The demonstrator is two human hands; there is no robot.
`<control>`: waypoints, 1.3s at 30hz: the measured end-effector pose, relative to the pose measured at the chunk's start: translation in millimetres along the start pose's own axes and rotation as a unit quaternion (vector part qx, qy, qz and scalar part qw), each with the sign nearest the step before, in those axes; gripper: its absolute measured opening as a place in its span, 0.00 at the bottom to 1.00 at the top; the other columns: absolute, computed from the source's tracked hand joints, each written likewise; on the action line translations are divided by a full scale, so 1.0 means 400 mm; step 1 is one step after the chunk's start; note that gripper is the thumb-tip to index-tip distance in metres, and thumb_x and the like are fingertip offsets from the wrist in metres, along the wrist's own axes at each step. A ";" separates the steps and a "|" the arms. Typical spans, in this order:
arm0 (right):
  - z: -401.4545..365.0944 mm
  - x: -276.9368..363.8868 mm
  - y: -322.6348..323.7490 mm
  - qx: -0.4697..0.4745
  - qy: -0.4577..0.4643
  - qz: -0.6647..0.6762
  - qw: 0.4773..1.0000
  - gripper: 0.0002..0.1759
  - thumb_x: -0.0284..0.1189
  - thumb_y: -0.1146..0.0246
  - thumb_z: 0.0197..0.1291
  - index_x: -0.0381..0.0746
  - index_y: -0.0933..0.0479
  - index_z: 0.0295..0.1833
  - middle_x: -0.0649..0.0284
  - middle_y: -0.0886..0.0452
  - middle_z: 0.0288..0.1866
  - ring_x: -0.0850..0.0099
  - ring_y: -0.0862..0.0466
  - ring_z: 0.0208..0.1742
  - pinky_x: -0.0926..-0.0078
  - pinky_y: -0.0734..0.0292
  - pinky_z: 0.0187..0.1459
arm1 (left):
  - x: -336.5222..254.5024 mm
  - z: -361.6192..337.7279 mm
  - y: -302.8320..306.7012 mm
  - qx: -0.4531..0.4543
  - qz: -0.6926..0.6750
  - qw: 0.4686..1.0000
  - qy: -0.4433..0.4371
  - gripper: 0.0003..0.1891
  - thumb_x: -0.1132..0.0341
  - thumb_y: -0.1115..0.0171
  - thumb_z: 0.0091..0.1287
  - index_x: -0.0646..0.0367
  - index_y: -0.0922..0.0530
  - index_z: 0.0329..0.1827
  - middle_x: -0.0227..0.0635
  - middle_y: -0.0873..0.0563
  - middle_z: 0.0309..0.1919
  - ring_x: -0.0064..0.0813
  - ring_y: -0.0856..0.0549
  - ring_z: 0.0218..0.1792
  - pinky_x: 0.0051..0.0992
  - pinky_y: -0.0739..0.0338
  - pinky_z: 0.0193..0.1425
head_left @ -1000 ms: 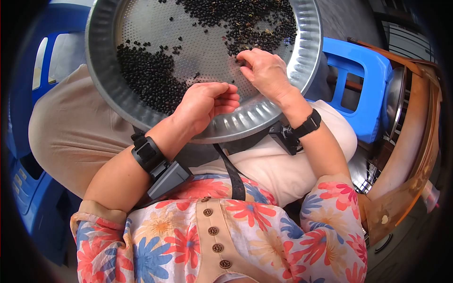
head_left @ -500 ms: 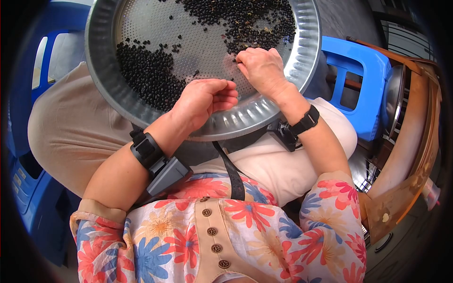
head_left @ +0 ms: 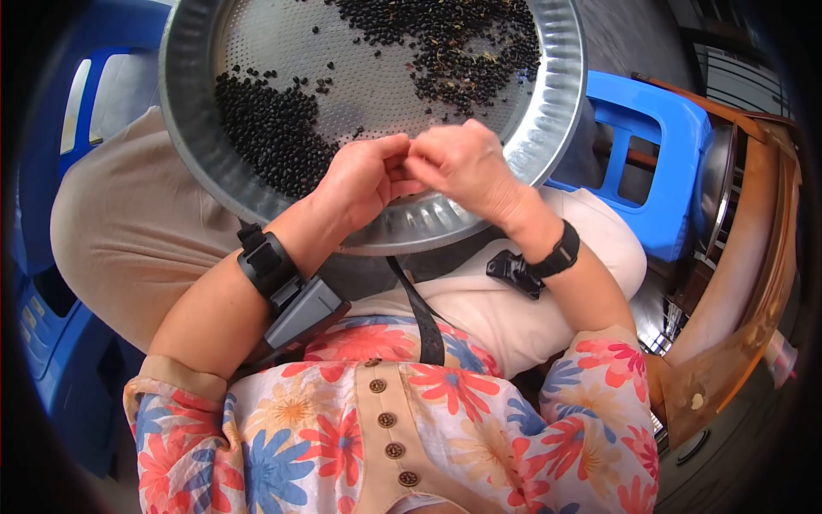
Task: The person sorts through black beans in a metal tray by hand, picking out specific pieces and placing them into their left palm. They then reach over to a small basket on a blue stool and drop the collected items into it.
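Observation:
A round metal tray with a perforated bottom rests over the lap. Black beans form a pile at its left, and more beans mixed with pale debris lie at the upper right. My left hand is over the tray's near part, palm turned inward with curled fingers; what it holds, if anything, is hidden. My right hand meets its fingertips, pinched and slightly blurred. Anything between those fingers is too small to make out.
A blue plastic stool stands at the right, beside a round metal lid and a wooden frame. Blue plastic chairs are at the left. Both wrists wear black straps.
My right hand has moved left and nearer the body, from the beans at the upper right to my left hand's fingertips. My left hand has barely moved.

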State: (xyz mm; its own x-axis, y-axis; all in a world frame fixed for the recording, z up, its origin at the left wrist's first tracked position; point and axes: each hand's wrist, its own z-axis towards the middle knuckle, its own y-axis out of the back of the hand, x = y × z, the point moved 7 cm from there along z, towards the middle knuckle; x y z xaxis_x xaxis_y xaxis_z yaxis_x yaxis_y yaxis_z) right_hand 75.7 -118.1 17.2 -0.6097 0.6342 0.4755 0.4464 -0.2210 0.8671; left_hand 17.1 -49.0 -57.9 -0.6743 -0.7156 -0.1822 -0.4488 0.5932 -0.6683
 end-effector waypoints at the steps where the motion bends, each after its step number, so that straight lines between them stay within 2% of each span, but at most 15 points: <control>1: -0.006 0.025 -0.011 0.028 0.048 -0.023 0.998 0.07 0.34 0.41 0.51 0.45 0.26 0.25 0.67 0.23 0.25 0.68 0.21 0.31 0.70 0.34 0.34 | 0.001 -0.001 -0.003 0.000 0.001 1.000 0.000 0.14 0.66 0.55 0.69 0.71 0.26 0.44 0.43 0.19 0.38 0.30 0.18 0.38 0.25 0.20 0.43; 3: -0.006 0.018 -0.007 0.029 0.049 -0.018 0.998 0.06 0.33 0.40 0.51 0.44 0.25 0.27 0.66 0.24 0.24 0.66 0.21 0.31 0.67 0.30 0.32 | 0.004 -0.004 -0.008 -0.012 0.008 1.000 0.008 0.15 0.66 0.55 0.70 0.71 0.26 0.44 0.44 0.19 0.38 0.32 0.18 0.38 0.26 0.21 0.44; 5: 0.003 -0.023 0.040 -0.081 0.027 0.050 0.995 0.04 0.31 0.40 0.51 0.43 0.24 0.28 0.64 0.24 0.24 0.64 0.21 0.31 0.65 0.27 0.32 | 0.010 0.000 -0.001 -0.004 0.014 1.000 0.025 0.15 0.66 0.55 0.70 0.72 0.26 0.43 0.44 0.19 0.38 0.32 0.18 0.38 0.26 0.20 0.44; 6: 0.001 -0.054 0.047 -0.075 -0.014 0.033 0.997 0.04 0.27 0.40 0.53 0.38 0.23 0.34 0.60 0.22 0.28 0.61 0.21 0.32 0.68 0.26 0.34 | 0.014 0.000 -0.001 0.003 0.020 0.999 0.042 0.15 0.66 0.55 0.70 0.72 0.26 0.43 0.45 0.19 0.38 0.32 0.18 0.38 0.26 0.20 0.44; 9: 0.005 -0.121 0.045 -0.108 -0.058 -0.025 0.992 0.04 0.29 0.41 0.52 0.41 0.24 0.31 0.61 0.23 0.28 0.62 0.21 0.33 0.65 0.26 0.35 | 0.009 -0.004 -0.003 -0.014 0.037 0.999 0.035 0.14 0.67 0.55 0.69 0.72 0.26 0.43 0.45 0.19 0.37 0.32 0.18 0.37 0.26 0.20 0.44; 14: 0.007 -0.121 0.028 -0.071 -0.083 -0.037 0.993 0.05 0.29 0.42 0.53 0.42 0.22 0.33 0.61 0.22 0.29 0.62 0.20 0.34 0.65 0.25 0.37 | 0.011 -0.004 -0.004 -0.004 0.037 0.999 0.035 0.14 0.67 0.54 0.69 0.72 0.26 0.43 0.45 0.19 0.37 0.32 0.18 0.37 0.26 0.20 0.44; 16: 0.006 -0.113 0.014 0.016 -0.114 0.044 0.992 0.06 0.30 0.42 0.54 0.43 0.22 0.35 0.61 0.21 0.31 0.62 0.20 0.35 0.65 0.25 0.37 | 0.013 -0.004 -0.002 0.001 0.035 0.999 0.037 0.14 0.67 0.54 0.69 0.72 0.25 0.43 0.45 0.19 0.37 0.32 0.18 0.37 0.26 0.20 0.44; 17: 0.008 -0.119 0.008 0.016 -0.115 0.043 0.992 0.06 0.30 0.42 0.54 0.43 0.22 0.35 0.61 0.21 0.31 0.62 0.20 0.35 0.65 0.25 0.37 | 0.014 -0.005 -0.002 0.002 0.038 0.999 0.038 0.14 0.67 0.54 0.69 0.72 0.25 0.43 0.44 0.19 0.37 0.32 0.18 0.37 0.26 0.20 0.44; 19: 0.020 -0.124 0.024 -0.083 -0.077 0.022 0.993 0.07 0.31 0.42 0.54 0.44 0.22 0.38 0.62 0.20 0.33 0.62 0.19 0.35 0.65 0.25 0.37 | 0.016 -0.007 -0.005 0.003 0.042 0.998 0.040 0.14 0.67 0.54 0.69 0.72 0.25 0.43 0.44 0.19 0.37 0.32 0.18 0.37 0.25 0.20 0.44; 26: 0.042 -0.120 0.017 -0.098 -0.081 -0.020 0.992 0.06 0.31 0.42 0.54 0.44 0.22 0.37 0.63 0.21 0.32 0.63 0.20 0.36 0.66 0.25 0.37 | 0.014 -0.014 -0.007 0.004 0.049 0.998 0.036 0.14 0.67 0.53 0.69 0.71 0.25 0.42 0.43 0.18 0.36 0.31 0.17 0.36 0.25 0.21 0.43; 29: 0.056 -0.119 0.015 -0.119 -0.045 -0.042 0.991 0.07 0.29 0.40 0.53 0.42 0.22 0.38 0.61 0.21 0.30 0.62 0.20 0.33 0.68 0.25 0.35 | 0.014 -0.014 -0.006 0.003 0.051 0.998 0.036 0.14 0.67 0.53 0.69 0.71 0.25 0.42 0.43 0.18 0.36 0.31 0.17 0.36 0.25 0.21 0.43; 34: 0.073 -0.107 0.004 -0.085 -0.036 -0.083 0.992 0.04 0.30 0.41 0.53 0.42 0.24 0.32 0.62 0.21 0.30 0.62 0.20 0.33 0.67 0.25 0.34 | 0.014 -0.011 -0.003 0.001 0.054 0.998 0.037 0.14 0.67 0.53 0.69 0.71 0.25 0.42 0.43 0.18 0.36 0.31 0.17 0.36 0.25 0.21 0.43; 39: 0.056 -0.103 0.003 -0.078 -0.062 -0.048 0.994 0.04 0.30 0.41 0.52 0.41 0.24 0.31 0.60 0.21 0.27 0.61 0.20 0.29 0.66 0.25 0.32 | 0.006 -0.010 0.002 -0.003 0.049 0.998 0.034 0.14 0.67 0.53 0.69 0.71 0.25 0.43 0.43 0.18 0.36 0.31 0.18 0.36 0.25 0.21 0.43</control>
State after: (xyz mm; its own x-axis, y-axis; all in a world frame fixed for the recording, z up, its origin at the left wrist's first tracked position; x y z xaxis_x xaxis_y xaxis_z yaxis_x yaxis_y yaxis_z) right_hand 116.0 -127.8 -4.8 -0.5549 0.7422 0.3758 0.2773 -0.2609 0.9247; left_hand 12.6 -48.8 -56.1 -0.7529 -0.6279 -0.1972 -0.3828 0.6616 -0.6448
